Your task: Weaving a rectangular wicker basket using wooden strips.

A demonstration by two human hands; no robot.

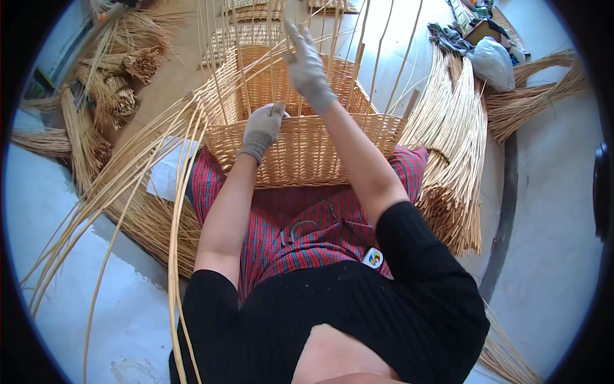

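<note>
A half-woven wicker basket (300, 150) rests on my lap, its tall upright stakes (381, 57) rising from the walls. My left hand (262, 125), in a grey work glove, is closed over the near rim beside a short brown stub. Its fingertips are hidden behind the wall. Above the basket's middle, my gloved right hand (308, 72) is raised among the stakes, fingers stretched out and pointing away. I see nothing held in it. Loose willow rods (137, 157) fan out from the basket's left corner, down past my left arm.
A red striped cloth (297, 224) covers my lap, with a small white round object (372, 258) on it. Thick rod bundles (448, 141) lie on the right, more bundles (105, 96) on the left. Woven pieces (256, 37) lie beyond the basket. A plastic bag (492, 64) sits far right.
</note>
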